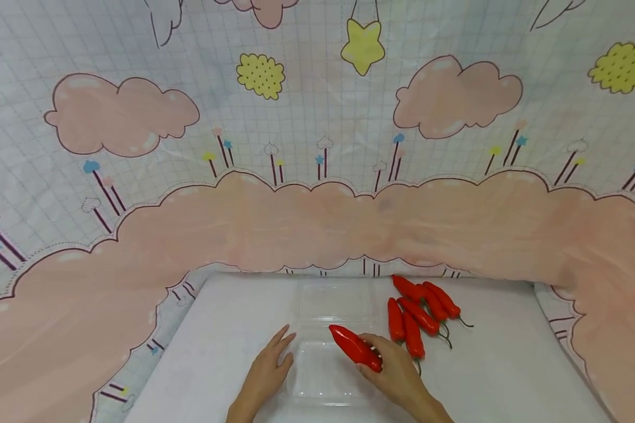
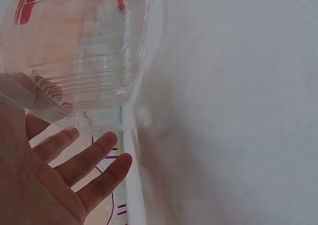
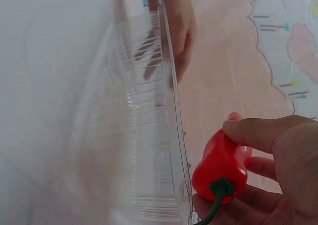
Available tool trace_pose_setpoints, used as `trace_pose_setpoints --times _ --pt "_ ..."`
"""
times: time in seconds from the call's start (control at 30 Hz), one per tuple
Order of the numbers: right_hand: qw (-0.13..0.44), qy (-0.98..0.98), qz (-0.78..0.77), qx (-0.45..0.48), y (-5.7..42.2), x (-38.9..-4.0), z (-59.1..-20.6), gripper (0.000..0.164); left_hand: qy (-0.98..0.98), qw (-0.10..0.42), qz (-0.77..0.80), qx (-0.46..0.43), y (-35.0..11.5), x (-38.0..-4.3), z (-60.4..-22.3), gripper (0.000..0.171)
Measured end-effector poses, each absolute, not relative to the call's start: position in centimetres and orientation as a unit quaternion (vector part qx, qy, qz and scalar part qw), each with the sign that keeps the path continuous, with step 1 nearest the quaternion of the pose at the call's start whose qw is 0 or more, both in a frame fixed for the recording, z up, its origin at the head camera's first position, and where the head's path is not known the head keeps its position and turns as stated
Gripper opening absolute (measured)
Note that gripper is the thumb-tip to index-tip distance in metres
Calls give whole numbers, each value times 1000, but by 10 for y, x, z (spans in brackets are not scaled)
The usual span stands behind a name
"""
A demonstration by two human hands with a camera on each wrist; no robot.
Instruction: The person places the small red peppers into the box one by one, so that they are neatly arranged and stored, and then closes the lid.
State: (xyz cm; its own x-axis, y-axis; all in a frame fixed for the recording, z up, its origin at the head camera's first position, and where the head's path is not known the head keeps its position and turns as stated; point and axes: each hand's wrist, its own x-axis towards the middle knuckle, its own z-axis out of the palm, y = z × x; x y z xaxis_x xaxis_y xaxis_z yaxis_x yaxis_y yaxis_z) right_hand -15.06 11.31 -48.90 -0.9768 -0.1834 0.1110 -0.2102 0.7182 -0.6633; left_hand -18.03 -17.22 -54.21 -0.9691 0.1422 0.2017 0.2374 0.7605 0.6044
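The right hand (image 1: pixel 397 369) held a glossy red, tapering, green-stemmed pepper (image 1: pixel 353 345) in its grip, raised over the right side of a clear, ribbed plastic box (image 1: pixel 320 376) on the white bench (image 1: pixel 497 370). The left hand (image 1: pixel 267 369), its grip wide, fingers parted, was just beside the box's left edge. More red peppers (image 1: pixel 414 336) lay grouped to the right.

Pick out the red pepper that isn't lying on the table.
The red pepper held in the right hand; the other peppers lie together on the white table.
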Motion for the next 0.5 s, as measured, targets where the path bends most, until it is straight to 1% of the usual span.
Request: trace_pose_setpoints --times 0.3,0.5 --pt "21 -931 348 111 111 -153 -489 58 -933 71 -335 -108 -176 -180 -544 44" --pt "-2 -932 336 132 111 -156 -489 58 -932 77 -338 -103 -174 -180 -544 44"
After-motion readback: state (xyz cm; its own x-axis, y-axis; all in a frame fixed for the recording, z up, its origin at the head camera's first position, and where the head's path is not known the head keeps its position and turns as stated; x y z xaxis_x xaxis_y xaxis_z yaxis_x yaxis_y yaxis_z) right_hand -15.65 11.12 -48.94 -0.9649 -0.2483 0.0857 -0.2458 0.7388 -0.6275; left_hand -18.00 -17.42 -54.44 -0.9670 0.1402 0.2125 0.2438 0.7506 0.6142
